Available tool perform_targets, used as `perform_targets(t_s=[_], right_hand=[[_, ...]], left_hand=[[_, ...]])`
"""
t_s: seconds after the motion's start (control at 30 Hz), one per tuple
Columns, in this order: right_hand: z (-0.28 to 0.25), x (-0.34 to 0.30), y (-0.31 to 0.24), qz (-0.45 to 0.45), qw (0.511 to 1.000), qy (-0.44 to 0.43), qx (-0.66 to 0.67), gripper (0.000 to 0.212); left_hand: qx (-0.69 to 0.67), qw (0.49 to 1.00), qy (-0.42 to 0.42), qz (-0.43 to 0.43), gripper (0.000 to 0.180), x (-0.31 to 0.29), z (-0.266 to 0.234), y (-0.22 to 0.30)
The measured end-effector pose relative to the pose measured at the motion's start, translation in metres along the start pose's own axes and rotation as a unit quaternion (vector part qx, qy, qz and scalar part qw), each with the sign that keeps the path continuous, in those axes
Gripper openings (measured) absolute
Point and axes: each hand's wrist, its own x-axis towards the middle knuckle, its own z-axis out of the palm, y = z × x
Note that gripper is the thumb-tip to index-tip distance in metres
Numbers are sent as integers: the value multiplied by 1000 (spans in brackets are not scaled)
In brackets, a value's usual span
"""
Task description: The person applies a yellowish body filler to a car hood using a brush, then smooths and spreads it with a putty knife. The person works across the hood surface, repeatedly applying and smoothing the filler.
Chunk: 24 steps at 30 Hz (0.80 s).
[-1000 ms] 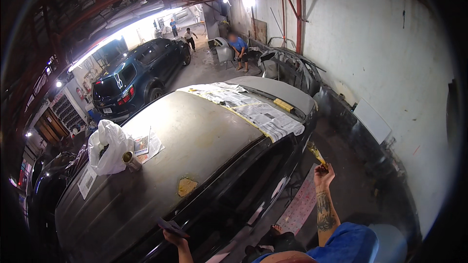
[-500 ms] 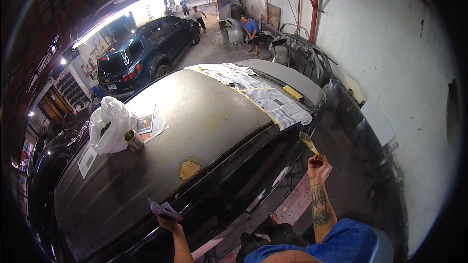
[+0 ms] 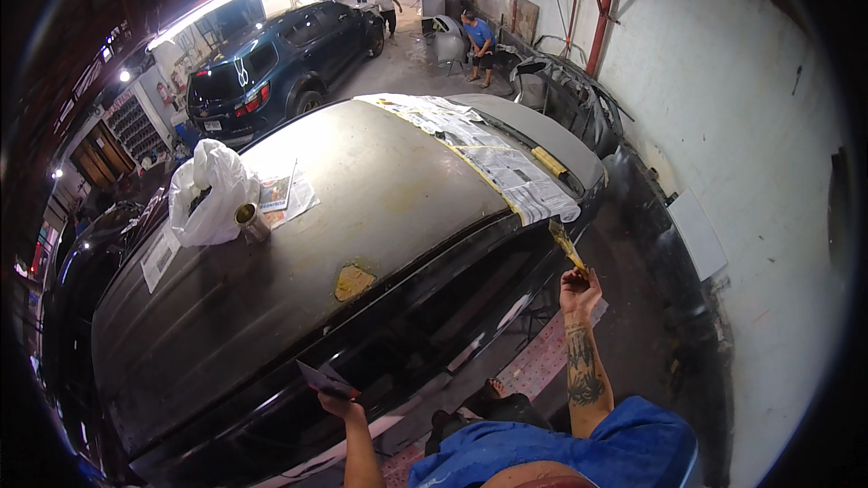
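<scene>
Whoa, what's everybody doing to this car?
Someone's right hand is holding up a yellow-smeared tool, and the left hand grips a thin dark sheet. Neither hand touches the grey car roof. On the roof are a tan patch, an open can and a white plastic bag.

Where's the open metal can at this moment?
In the head view, the open metal can sits on the left part of the grey car roof, just right of the white plastic bag, beside the newspaper sheets.
</scene>
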Motion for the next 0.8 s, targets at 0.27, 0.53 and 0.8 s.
perform_targets(t_s=[0.27,0.53,0.8], right_hand=[[3,-9,-5,11,995,-93,28,22],[34,-14,13,24,988,-145,57,19],[45,-13,56,74,988,-122,52,23]], left_hand=[[90,995,39,19,19,-22,-2,-10],[-197,980,-8,31,16,17,0,69],[-225,974,21,8,23,11,20,119]])
